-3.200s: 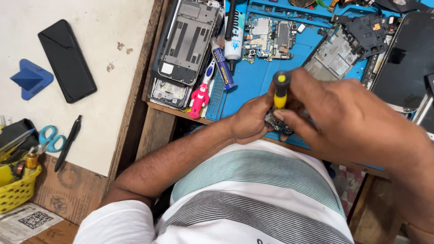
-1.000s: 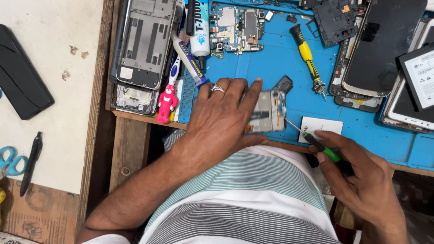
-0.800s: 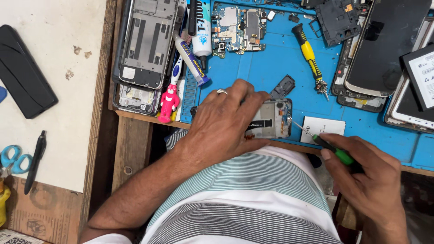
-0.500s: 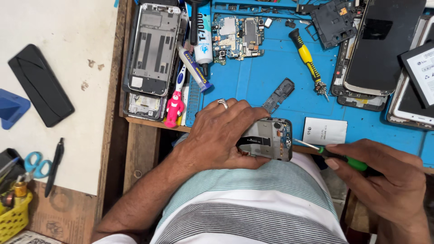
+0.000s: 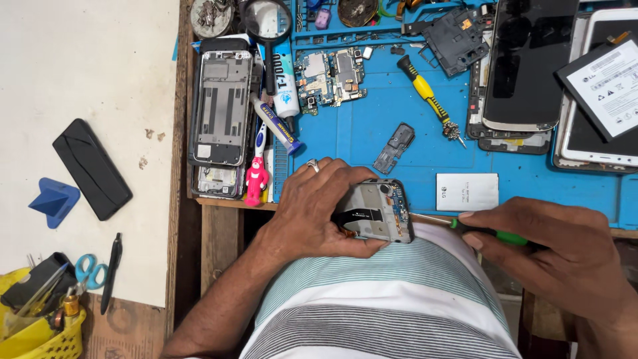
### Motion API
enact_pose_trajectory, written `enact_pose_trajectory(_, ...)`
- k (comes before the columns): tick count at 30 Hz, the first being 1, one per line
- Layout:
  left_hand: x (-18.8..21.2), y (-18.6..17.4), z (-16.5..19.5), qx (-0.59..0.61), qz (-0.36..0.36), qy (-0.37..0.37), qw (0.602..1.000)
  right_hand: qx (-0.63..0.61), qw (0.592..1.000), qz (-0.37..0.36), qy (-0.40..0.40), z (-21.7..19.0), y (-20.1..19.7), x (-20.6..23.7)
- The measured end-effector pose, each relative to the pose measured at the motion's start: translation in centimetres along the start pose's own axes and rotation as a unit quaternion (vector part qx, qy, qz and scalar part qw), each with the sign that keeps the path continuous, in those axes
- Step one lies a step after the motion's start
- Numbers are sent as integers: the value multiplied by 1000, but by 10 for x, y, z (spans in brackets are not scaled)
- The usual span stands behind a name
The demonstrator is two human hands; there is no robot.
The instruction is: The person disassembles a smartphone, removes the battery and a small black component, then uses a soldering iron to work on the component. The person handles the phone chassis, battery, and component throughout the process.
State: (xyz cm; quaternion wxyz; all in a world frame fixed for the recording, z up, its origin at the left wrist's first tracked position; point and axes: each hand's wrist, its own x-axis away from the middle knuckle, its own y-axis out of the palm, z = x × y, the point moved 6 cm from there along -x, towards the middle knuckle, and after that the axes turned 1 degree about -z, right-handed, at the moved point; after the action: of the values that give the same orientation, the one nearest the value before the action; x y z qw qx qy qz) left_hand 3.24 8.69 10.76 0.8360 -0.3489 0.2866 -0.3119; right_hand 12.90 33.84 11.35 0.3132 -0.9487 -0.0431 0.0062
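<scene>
My left hand [image 5: 318, 211] grips an opened phone body [image 5: 376, 211], its inner frame and parts exposed, at the near edge of the blue work mat [image 5: 372, 133], just above my striped shirt. My right hand [image 5: 557, 254] holds a green-handled screwdriver [image 5: 492, 233]; its thin shaft points left and its tip reaches the phone body's right edge. A ring shows on a finger of my left hand.
On the mat lie a yellow-handled screwdriver [image 5: 428, 98], a small black cover piece [image 5: 394, 147], a white battery [image 5: 466, 192], a circuit board [image 5: 331, 76], glue tubes [image 5: 279, 126] and several phone screens [image 5: 528, 63]. A bare phone frame [image 5: 221, 106] lies left. Black case [image 5: 92, 168], scissors [image 5: 85, 269], yellow basket [image 5: 43, 326] sit on the white table.
I put down the yellow screwdriver and took the green one. The phone body came off the mat toward my body, and the screwdriver tip closed in on its right edge.
</scene>
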Motion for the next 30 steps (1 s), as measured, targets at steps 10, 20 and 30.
enact_pose_trajectory(10, 5, 4, -7, 34, -41, -21, 998, -10, 1000, -25, -4, -5, 0, -4)
enact_pose_trajectory(20, 6, 13, -5, 5, -55, 7, 998, 195, 965, -154, -87, -4, -2, 2)
enact_pose_trajectory(30, 10, 11, -6, -4, -57, 23, 998, 117, 982, -117, 86, 11, 8, -4)
